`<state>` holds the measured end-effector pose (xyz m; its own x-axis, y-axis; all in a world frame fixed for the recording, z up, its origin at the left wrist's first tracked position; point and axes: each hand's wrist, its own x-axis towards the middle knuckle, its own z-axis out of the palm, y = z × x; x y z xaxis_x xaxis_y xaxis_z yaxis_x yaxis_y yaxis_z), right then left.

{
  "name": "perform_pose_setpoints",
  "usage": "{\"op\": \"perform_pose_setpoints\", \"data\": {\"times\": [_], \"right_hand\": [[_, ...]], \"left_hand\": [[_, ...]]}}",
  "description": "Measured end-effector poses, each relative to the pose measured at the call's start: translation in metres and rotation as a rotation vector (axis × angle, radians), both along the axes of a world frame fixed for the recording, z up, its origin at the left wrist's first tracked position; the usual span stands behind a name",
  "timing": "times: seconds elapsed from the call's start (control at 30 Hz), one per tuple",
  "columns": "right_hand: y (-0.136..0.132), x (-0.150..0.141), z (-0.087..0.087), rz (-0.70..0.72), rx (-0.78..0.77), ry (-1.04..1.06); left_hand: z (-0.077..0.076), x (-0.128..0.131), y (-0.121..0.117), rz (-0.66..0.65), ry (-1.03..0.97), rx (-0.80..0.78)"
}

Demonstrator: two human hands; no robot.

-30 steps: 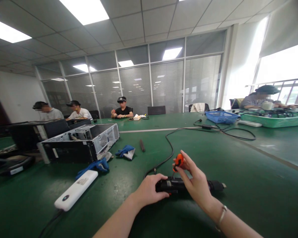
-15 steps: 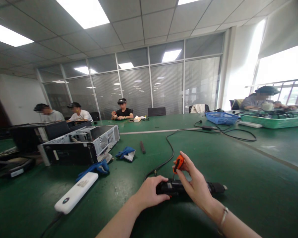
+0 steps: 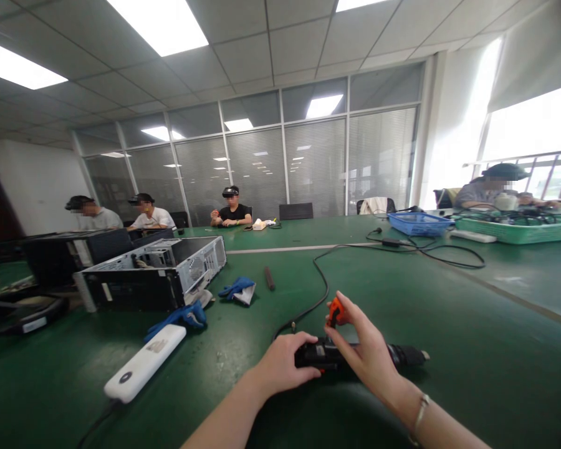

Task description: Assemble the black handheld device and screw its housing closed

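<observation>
On the green table lies a black corded electric screwdriver (image 3: pixel 325 354), its tapered end pointing right. My left hand (image 3: pixel 283 363) is closed round its left end, thumb and fingers on opposite sides. Above the middle of its body, my right hand (image 3: pixel 373 355) pinches the handle of a small orange-and-black screwdriver (image 3: pixel 335 312) between thumb and fingers. This screwdriver stands nearly upright, with its lower end at the top of the black body. Whether the tip sits in a screw is too small to tell. My right hand hides part of the black body.
A black cable (image 3: pixel 325 280) runs back across the table. To the left are a white power strip (image 3: pixel 144 362), blue gloves (image 3: pixel 237 290), a dark bar (image 3: pixel 269 279) and an open computer case (image 3: pixel 135 290). A blue basket (image 3: pixel 421 226) and green basket (image 3: pixel 533 234) stand at right. Several people sit around.
My right hand and the orange screwdriver have shifted slightly down and left, and the fingers have turned a little round the handle. My left hand keeps its hold on the electric screwdriver.
</observation>
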<state>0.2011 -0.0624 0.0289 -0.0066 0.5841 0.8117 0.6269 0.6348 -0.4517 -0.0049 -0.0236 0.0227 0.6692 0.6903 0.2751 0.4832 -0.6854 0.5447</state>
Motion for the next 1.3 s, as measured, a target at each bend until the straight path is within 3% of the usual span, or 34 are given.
{"op": "perform_pose_setpoints", "data": {"times": [0.1,0.27,0.43,0.53,0.67,0.9,1.1,1.3], "right_hand": [[0.0012,0.0013,0.0010,-0.046,0.029,-0.002],[-0.0023,0.0000,0.0030,0.010,-0.005,-0.018],[-0.0024,0.0005,0.0020,-0.025,0.124,0.004],[-0.0005,0.0014,-0.0012,-0.038,0.075,0.038],[-0.0018,-0.0006,-0.0016,0.052,-0.031,0.014],[-0.0012,0.0012,0.0012,-0.063,0.125,0.007],[-0.0021,-0.0007,-0.0016,0.024,0.041,-0.011],[-0.0012,0.0009,0.0022,-0.070,0.060,0.018]], "left_hand": [[-0.0009,-0.0002,0.0004,-0.005,-0.010,-0.001],[-0.0013,-0.0006,0.0007,-0.005,-0.019,-0.005],[-0.0014,-0.0001,0.0010,-0.004,-0.007,0.000],[-0.0013,0.0002,0.0010,0.000,-0.003,-0.002],[-0.0013,0.0001,0.0008,-0.005,-0.013,-0.005],[-0.0017,-0.0002,0.0010,-0.008,-0.011,0.011],[-0.0029,-0.0007,0.0010,-0.007,-0.015,0.011],[-0.0023,-0.0004,0.0020,-0.020,-0.008,0.011]]}}
